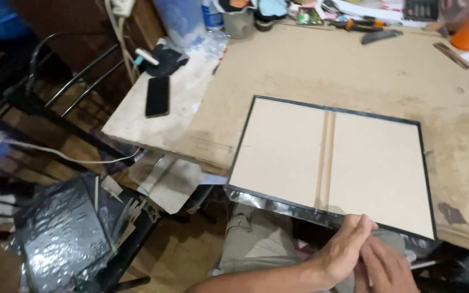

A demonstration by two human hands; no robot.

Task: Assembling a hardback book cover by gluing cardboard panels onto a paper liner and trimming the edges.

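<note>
Two hands meet at the near edge: your left hand has its fingers curled onto the rim of the black-framed board, apparently pinching the foil strip there; your right hand sits just beside it, grip hidden, so you cannot tell. Board lies flat, its near edge overhanging the tabletop above your lap, which leaves that rim reachable. Open room behind it; phone far left, tools at the back.
</note>
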